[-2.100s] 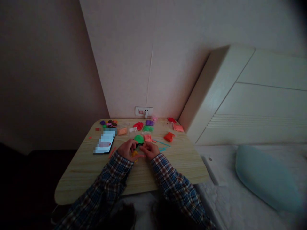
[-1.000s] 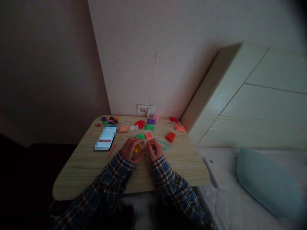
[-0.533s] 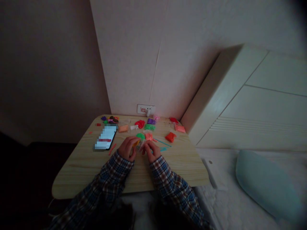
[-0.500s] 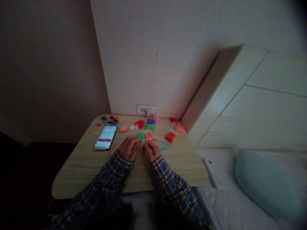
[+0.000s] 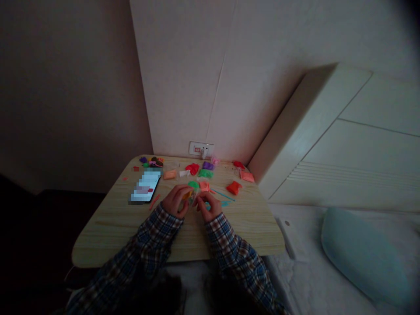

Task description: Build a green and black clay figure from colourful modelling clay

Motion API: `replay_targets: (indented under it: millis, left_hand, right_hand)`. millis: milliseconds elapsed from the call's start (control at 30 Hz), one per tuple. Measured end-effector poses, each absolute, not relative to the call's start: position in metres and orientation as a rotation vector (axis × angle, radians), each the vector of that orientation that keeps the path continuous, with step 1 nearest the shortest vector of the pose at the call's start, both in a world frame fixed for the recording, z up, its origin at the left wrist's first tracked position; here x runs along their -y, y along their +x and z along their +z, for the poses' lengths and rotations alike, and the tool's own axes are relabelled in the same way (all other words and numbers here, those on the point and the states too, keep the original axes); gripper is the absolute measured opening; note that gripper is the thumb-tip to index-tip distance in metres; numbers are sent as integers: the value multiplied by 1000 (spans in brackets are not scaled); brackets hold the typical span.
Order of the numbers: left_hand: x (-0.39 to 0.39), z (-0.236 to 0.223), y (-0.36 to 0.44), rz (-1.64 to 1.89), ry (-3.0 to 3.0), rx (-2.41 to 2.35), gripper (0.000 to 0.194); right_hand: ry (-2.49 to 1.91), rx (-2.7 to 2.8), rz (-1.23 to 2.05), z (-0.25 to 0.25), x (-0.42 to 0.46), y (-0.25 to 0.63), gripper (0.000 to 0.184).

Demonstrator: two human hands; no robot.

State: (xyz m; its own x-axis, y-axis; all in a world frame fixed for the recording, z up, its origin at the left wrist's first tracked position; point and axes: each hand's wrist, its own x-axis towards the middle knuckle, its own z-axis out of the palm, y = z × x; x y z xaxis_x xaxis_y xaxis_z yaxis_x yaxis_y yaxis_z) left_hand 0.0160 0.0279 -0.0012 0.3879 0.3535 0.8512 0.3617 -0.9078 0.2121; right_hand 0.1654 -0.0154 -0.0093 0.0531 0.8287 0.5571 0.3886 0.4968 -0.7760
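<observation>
Over the middle of the wooden table, my left hand [image 5: 175,201] is closed around a small clear packet with yellow clay [image 5: 187,195] inside. My right hand [image 5: 210,206] pinches the packet's clear edge, its fingertips close to the left ones; the exact grip is partly hidden. Just beyond the hands lie a green piece [image 5: 193,185] and a salmon-pink packet [image 5: 204,186]. A thin blue stick [image 5: 225,195] and light-blue tools [image 5: 224,204], partly covered by my right hand, rest to the right.
A phone [image 5: 146,186] with a lit, blurred screen lies left on the table [image 5: 138,240], near a salmon strip [image 5: 155,201]. Along the back are an orange packet [image 5: 169,174], a green packet [image 5: 205,173], a purple packet [image 5: 208,165] and dark clay pieces [image 5: 156,162]. A red-orange packet [image 5: 234,188] lies right.
The camera view has shifted slightly. Both hands stay at the packet, with only small finger movements; the right fingertips remain at its edge.
</observation>
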Motion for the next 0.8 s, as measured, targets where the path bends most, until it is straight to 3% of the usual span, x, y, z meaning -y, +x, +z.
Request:
replay_targets:
  millis: [333,567,800]
  left_hand:
    - [-30,1,14,-1650,-2541,721,43]
    - [-23,3,12,-1682,-2516,726,26]
    - [-28,10,18,-1788,-2654,701,20]
  right_hand:
    - [-1001,1601,220,-6,12,168,8]
    - [-925,1605,30,-10,10,167,7]
    - [-910,1658,-127,1,8,154,7]
